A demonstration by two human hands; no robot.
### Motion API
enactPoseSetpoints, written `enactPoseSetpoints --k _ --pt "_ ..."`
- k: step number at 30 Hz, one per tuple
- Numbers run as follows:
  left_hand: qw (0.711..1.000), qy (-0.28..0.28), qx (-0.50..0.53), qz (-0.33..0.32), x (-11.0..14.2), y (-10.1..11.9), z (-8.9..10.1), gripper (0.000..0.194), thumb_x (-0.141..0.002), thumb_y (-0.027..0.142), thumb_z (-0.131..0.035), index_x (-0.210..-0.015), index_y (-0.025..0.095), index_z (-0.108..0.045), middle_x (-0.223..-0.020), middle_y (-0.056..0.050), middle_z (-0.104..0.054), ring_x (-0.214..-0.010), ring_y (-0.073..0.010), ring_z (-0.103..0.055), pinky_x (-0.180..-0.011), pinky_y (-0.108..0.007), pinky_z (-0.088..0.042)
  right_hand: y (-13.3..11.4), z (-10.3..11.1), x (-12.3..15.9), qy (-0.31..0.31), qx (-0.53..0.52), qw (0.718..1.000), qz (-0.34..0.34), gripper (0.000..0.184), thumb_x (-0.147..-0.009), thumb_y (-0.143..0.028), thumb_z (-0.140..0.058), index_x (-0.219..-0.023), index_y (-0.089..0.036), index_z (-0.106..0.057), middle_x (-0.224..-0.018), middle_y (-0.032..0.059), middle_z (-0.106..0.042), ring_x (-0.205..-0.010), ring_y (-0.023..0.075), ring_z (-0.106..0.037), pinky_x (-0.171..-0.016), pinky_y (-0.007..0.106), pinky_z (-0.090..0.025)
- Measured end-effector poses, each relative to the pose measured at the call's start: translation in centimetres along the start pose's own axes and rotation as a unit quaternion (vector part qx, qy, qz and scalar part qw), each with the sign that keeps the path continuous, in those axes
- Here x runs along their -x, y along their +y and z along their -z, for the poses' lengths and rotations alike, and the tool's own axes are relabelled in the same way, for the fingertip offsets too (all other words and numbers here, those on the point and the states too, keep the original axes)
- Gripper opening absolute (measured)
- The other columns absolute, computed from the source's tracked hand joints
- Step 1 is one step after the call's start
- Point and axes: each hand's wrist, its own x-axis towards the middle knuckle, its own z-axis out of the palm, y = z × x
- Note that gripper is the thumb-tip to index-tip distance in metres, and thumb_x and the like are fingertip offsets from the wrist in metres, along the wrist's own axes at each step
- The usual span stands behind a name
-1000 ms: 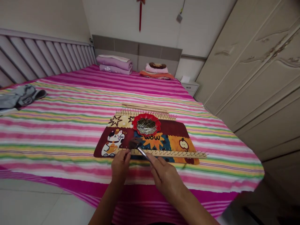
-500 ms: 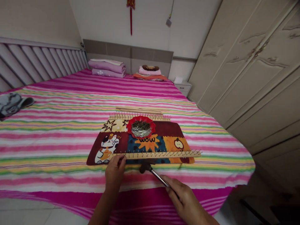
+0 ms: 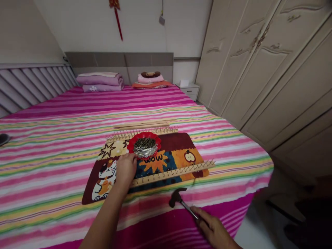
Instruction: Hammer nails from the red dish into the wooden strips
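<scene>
My right hand [image 3: 214, 228] grips the handle of a claw hammer [image 3: 176, 197], whose dark head hangs over the bed's near edge. My left hand [image 3: 126, 170] is at the near left rim of a red scalloped bowl [image 3: 131, 140]. Its fingers are curled together, and what they hold, if anything, is hidden. Inside the bowl lie many loose nails [image 3: 145, 148]. A wooden strip [image 3: 166, 175] with a row of nails standing in it lies across the near part of a patterned mat [image 3: 178, 141]; my left forearm is by its left end.
Behind the bowl lies another nail-studded strip [image 3: 168, 131], with bare wooden strips [image 3: 145, 123] beyond it. Striped cloth [image 3: 52, 148] covers the bed. Folded bedding [image 3: 101, 81] sits at the headboard, and a wardrobe [image 3: 249, 69] stands to the right.
My left hand has left the near strip's left end and moved forward to the bowl. My right hand has drawn the hammer away from the strip, back and to the right. The view has turned right.
</scene>
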Motion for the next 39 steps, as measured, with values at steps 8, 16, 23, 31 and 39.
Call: enactPoseSetpoints --k 8,16,23,31,39 --pt "0.976 -0.167 -0.139 0.003 -5.1 1.2 -0.7 0.029 -0.074 0.018 -0.046 -0.086 0.02 -0.072 -0.097 -0.012 -0.069 -0.099 -0.0309 -0.056 -0.083 -0.046 -0.038 -0.3 -0.1 -0.2 0.003 -0.014 1.0 -0.01 0.049 -0.086 -0.039 -0.043 -0.124 -0.012 -0.059 -0.111 0.0128 -0.069 -0.1 0.0248 -0.065 -0.086 0.032 -0.051" --pt "0.986 -0.123 -0.11 -0.01 -4.9 0.9 0.0 0.029 -0.079 0.025 -0.041 -0.085 0.017 -0.068 -0.099 -0.014 -0.068 -0.097 -0.0297 -0.057 -0.079 -0.04 -0.039 -0.9 -0.1 -0.2 0.022 -0.022 0.999 0.019 0.044 -0.086 -0.039 -0.047 -0.118 -0.015 -0.064 -0.112 0.0114 -0.069 -0.103 0.0253 -0.064 -0.09 0.035 -0.049" --pt "0.934 -0.036 0.333 0.126 -2.1 -0.5 3.2 0.025 -0.064 0.032 -0.057 -0.084 0.021 -0.068 -0.076 -0.001 -0.07 -0.072 -0.0173 -0.062 -0.07 -0.029 -0.045 -0.5 -0.2 -0.2 0.036 -0.007 0.999 0.022 0.044 -0.085 -0.041 -0.047 -0.117 -0.016 -0.064 -0.11 0.0104 -0.07 -0.1 0.0259 -0.065 -0.087 0.036 -0.051" --pt "0.739 -0.046 0.609 0.285 6.0 -3.9 6.6 0.043 -0.039 0.028 -0.08 -0.079 0.014 -0.071 -0.077 -0.007 -0.072 -0.075 -0.0177 -0.065 -0.075 -0.03 -0.051 -0.4 -0.2 -0.1 0.032 0.016 0.999 -0.004 0.048 -0.084 -0.044 -0.047 -0.12 -0.017 -0.063 -0.105 0.0095 -0.072 -0.094 0.025 -0.067 -0.083 0.037 -0.053" --pt "0.721 0.016 0.599 0.347 10.5 -5.8 3.0 0.046 -0.037 0.033 -0.084 -0.077 0.014 -0.071 -0.078 -0.005 -0.071 -0.07 -0.014 -0.063 -0.067 -0.026 -0.052 -0.6 -0.1 -0.1 0.044 0.019 0.999 -0.006 0.046 -0.081 -0.046 -0.051 -0.116 -0.02 -0.066 -0.113 0.0087 -0.069 -0.103 0.0258 -0.064 -0.091 0.039 -0.049"
